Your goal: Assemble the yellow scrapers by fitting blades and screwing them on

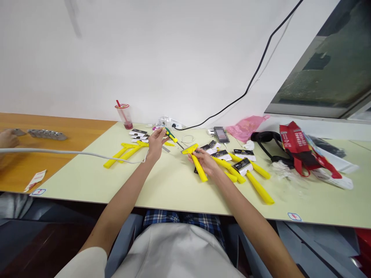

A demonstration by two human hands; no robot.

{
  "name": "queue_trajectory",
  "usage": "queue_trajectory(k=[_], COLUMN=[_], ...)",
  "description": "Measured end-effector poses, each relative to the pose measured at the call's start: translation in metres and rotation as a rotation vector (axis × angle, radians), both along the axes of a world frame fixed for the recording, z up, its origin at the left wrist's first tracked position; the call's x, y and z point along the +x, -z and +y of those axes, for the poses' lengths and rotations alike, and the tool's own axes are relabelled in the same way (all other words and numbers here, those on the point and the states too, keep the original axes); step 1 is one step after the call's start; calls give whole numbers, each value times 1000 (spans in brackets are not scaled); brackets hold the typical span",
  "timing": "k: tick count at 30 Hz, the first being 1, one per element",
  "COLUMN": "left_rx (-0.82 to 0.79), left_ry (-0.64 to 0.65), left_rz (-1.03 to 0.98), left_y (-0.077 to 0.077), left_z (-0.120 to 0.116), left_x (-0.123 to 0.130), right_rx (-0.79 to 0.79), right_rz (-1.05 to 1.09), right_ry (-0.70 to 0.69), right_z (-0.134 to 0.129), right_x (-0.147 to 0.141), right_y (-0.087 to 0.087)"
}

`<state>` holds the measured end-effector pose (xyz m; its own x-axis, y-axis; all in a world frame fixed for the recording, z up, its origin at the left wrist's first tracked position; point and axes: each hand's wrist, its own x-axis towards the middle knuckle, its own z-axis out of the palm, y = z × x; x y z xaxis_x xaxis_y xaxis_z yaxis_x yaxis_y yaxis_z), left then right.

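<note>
Left hand [156, 143]: closed, pinching a small screwdriver [171, 135] by its yellow-and-green handle, shaft pointing toward the right hand.
Right hand [204, 162]: closed around the neck of a yellow scraper [198, 166], its wide head up by the screwdriver's tip.
Handling: the scraper looks light and stiff, best held by its long handle; the screwdriver is best held by its grip.
Around the hands: more yellow scrapers [255, 185] and black-and-white cards [242, 166] on the right, another heap of scrapers [126, 154] on the left.
Further out: a plastic cup [124, 117], a pink bag [246, 127], a red bag [298, 148].
Beyond: another person's hand [8, 139] on the wooden table [87, 123].
</note>
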<state>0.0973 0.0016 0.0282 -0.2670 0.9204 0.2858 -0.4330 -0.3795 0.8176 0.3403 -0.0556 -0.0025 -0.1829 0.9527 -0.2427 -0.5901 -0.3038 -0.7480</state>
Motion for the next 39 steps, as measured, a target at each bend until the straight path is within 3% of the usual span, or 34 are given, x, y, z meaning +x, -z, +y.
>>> queue_trajectory(k=[15,23,39], left_rx=[27,59,-171], left_ry=[43,-2,100], left_rz=[90,15,-101], left_y=[3,0,15], left_z=[-3,1,8], left_x=[6,0,0], right_rx=[-1,-7,-32], right_rz=[-19,7,41], right_ry=[-42,-37,-48], right_z=[-1,-5,-5], right_x=[-2,-3,-2], right_y=[4,-1,-1])
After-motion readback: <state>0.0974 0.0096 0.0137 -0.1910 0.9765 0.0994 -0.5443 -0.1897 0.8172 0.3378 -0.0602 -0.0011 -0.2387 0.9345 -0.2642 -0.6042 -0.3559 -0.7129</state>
